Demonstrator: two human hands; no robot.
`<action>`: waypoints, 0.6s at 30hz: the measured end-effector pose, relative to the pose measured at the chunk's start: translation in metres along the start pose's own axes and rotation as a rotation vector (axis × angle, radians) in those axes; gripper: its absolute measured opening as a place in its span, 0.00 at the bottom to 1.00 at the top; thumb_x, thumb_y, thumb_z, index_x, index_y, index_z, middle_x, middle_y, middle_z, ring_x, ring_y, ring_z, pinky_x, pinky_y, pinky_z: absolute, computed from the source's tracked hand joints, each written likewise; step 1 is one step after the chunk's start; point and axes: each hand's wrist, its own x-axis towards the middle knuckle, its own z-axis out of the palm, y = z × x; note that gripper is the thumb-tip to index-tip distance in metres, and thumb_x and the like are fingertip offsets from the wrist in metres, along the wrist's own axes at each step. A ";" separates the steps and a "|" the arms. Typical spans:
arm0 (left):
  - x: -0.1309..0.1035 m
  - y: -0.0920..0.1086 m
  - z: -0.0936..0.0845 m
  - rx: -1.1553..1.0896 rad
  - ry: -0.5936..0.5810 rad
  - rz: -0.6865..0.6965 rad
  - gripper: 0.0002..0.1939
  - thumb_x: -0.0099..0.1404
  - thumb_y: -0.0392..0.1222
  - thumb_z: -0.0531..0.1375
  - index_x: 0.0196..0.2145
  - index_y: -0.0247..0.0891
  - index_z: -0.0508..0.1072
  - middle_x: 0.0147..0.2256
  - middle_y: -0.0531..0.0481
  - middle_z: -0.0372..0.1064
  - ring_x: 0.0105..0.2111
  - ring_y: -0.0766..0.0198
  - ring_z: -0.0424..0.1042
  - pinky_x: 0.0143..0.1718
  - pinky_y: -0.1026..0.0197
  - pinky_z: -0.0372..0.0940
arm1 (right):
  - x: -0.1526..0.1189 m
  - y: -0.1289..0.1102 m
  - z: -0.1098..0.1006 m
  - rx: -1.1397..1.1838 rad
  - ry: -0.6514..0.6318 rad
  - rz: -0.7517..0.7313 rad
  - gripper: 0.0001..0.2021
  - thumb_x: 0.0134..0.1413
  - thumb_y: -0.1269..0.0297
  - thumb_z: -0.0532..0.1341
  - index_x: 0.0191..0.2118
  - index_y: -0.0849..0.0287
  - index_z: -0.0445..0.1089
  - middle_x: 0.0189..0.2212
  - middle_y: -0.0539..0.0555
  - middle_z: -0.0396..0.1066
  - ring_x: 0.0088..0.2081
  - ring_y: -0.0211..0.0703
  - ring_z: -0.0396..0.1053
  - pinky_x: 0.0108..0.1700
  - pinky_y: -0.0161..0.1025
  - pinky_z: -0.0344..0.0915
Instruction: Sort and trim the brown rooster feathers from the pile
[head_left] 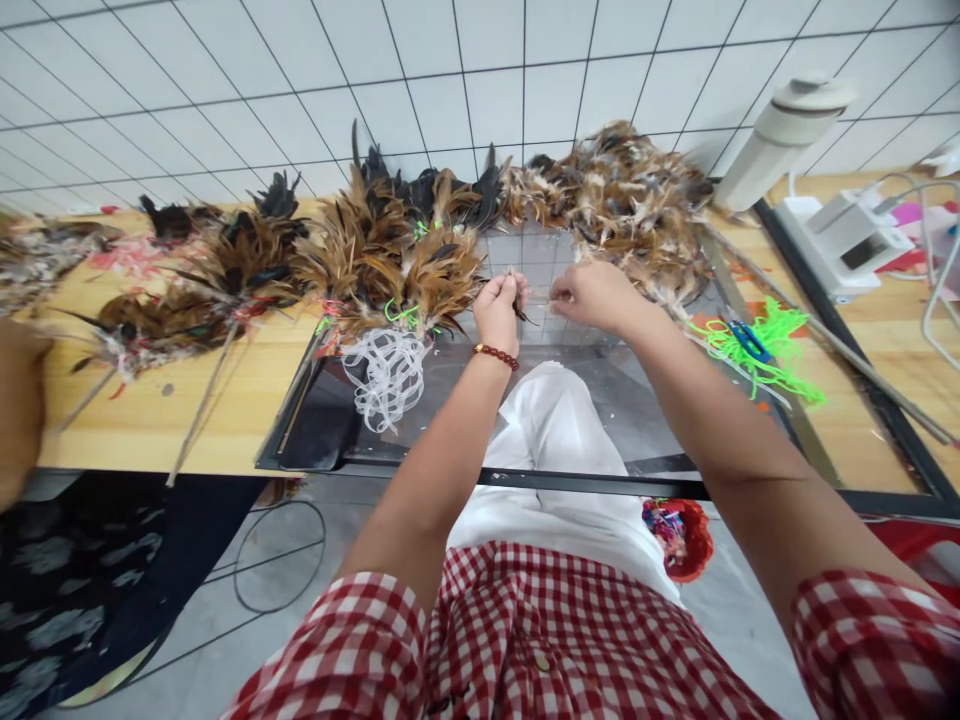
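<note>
My left hand [499,308], with a beaded bracelet at the wrist, is closed in a pinch on a small dark feather [523,310] over the glass top [607,365]. Just to its right, my right hand [589,295] has its fingers pressed together; what they hold, if anything, is too small to tell. Brown and black feather bunches [375,245] lie left of and behind my left hand. A large pile of brown and white feathers [630,200] rests behind my right hand. Coiled clear ribbon [386,375] sits left of my left forearm.
Bright green strings [772,345] with a blue-handled tool [750,340] lie at the right. Beyond are a long rod [847,350], a white bottle [784,140] and a power strip [832,245]. More feathers on sticks [202,400] lie left, beside another person's arm [21,400].
</note>
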 end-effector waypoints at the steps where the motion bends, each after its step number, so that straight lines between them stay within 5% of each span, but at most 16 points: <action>1: -0.001 0.000 0.001 0.004 -0.003 -0.001 0.09 0.68 0.33 0.63 0.29 0.37 0.74 0.27 0.56 0.75 0.24 0.76 0.69 0.33 0.69 0.65 | -0.001 -0.005 0.003 -0.103 -0.026 -0.006 0.14 0.58 0.64 0.62 0.43 0.59 0.84 0.46 0.65 0.82 0.50 0.62 0.76 0.49 0.49 0.65; 5: -0.004 0.000 0.005 0.001 -0.016 -0.033 0.12 0.70 0.29 0.60 0.28 0.36 0.75 0.27 0.55 0.74 0.27 0.75 0.71 0.36 0.69 0.66 | -0.003 -0.012 0.009 -0.264 -0.008 -0.028 0.16 0.63 0.67 0.56 0.44 0.63 0.83 0.46 0.68 0.82 0.48 0.60 0.77 0.45 0.48 0.65; 10: 0.002 -0.006 0.001 0.001 -0.060 -0.040 0.04 0.65 0.36 0.69 0.31 0.37 0.79 0.30 0.54 0.76 0.34 0.71 0.75 0.43 0.67 0.69 | 0.002 -0.010 0.009 0.417 0.301 0.024 0.11 0.61 0.57 0.63 0.36 0.59 0.77 0.30 0.56 0.78 0.34 0.44 0.72 0.38 0.40 0.65; 14: 0.005 -0.010 -0.002 0.002 -0.089 -0.058 0.06 0.63 0.42 0.72 0.33 0.38 0.81 0.29 0.53 0.75 0.37 0.67 0.77 0.43 0.65 0.70 | 0.008 -0.019 0.014 0.865 0.262 0.105 0.13 0.59 0.57 0.70 0.29 0.58 0.72 0.25 0.52 0.73 0.27 0.37 0.67 0.32 0.36 0.64; 18: -0.001 -0.009 0.001 -0.002 -0.124 -0.053 0.04 0.64 0.38 0.70 0.32 0.37 0.81 0.31 0.52 0.77 0.41 0.65 0.78 0.46 0.63 0.71 | 0.010 -0.024 0.019 0.934 0.222 0.201 0.13 0.57 0.67 0.70 0.25 0.59 0.70 0.22 0.51 0.72 0.23 0.33 0.63 0.29 0.35 0.62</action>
